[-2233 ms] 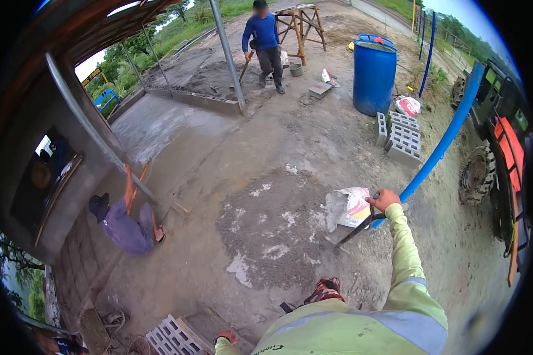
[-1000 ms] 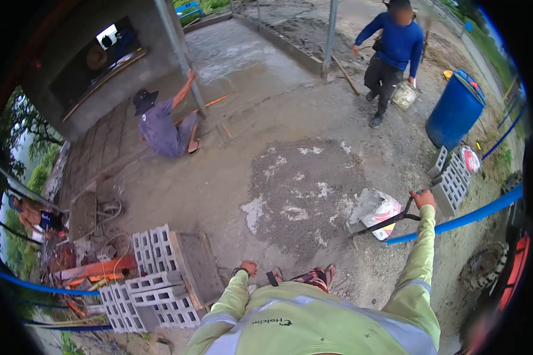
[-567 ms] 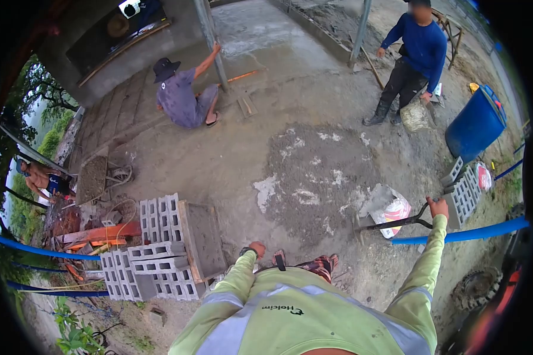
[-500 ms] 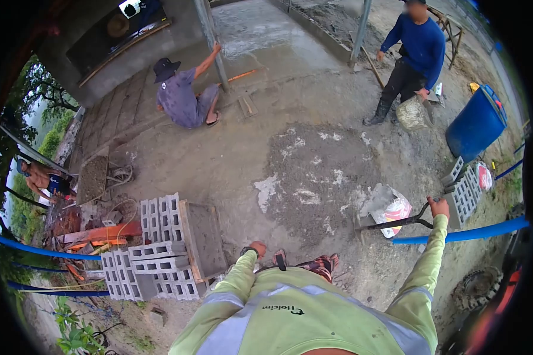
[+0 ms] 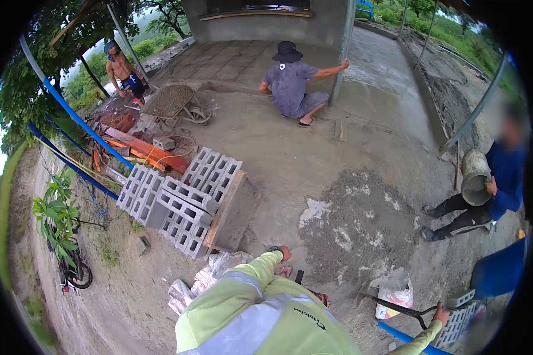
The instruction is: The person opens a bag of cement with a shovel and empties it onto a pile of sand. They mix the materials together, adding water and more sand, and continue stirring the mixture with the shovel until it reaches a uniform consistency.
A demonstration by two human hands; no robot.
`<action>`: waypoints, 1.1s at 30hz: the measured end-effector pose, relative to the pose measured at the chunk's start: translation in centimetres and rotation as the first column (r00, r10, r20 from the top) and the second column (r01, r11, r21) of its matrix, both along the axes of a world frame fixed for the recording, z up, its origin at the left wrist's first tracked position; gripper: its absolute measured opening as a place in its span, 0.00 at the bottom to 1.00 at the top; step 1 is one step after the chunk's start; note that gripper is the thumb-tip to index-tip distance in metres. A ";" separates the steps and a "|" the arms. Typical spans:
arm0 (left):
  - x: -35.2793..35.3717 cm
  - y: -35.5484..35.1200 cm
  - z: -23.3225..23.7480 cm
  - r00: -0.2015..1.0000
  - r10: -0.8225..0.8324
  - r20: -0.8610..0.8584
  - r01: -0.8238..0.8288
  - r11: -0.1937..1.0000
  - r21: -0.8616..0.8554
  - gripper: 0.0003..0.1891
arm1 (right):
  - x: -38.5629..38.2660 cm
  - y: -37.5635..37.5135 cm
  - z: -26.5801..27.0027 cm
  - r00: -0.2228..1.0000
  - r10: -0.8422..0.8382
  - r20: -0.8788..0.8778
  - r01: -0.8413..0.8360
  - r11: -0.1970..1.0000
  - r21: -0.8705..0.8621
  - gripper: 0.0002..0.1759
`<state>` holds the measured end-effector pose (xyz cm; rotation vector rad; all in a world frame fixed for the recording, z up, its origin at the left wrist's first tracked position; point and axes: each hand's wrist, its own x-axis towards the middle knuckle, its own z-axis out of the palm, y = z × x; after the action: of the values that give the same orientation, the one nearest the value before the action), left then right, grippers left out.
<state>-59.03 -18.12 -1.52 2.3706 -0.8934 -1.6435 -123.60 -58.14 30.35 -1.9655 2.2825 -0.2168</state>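
Lower right, shovel with dark forked handle (image 5: pixel 397 306): the right hand (image 5: pixel 441 315) grasps this handle; blade beside white-and-red bag (image 5: pixel 397 290).
Lower centre, left hand (image 5: pixel 285 253): its grip I cannot tell.
Right edge, grey cylindrical bucket (image 5: pixel 475 167): shifted here from upper right, held by co-worker (image 5: pixel 508 192); the shovel seems idle meanwhile.

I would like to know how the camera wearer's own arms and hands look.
The left sleeve is yellow-green with a grey band; the right sleeve is yellow-green too. A dark wristband or watch circles the left wrist. The left hand and right hand wear no gloves.
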 end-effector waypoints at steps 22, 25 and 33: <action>0.1 0.2 -0.9 0.971 -0.237 0.016 0.238 0.971 -0.024 0.10 | -1.2 0.2 -1.5 0.996 0.017 0.083 -0.007 0.992 -0.128 0.41; -0.1 0.1 -1.1 0.990 -0.133 0.041 0.134 0.991 -0.015 0.06 | -2.2 -0.7 -2.3 0.993 0.037 0.110 -0.023 0.993 -0.118 0.39; 0.2 0.2 -0.6 0.988 -0.156 -0.017 0.156 0.988 -0.002 0.14 | -2.6 -1.3 -2.7 0.967 0.087 0.239 -0.066 0.993 -0.094 0.35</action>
<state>-58.83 -17.93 -2.17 2.3360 -1.1017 -1.7137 -126.24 -59.47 27.62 -1.9396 2.0718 -0.5247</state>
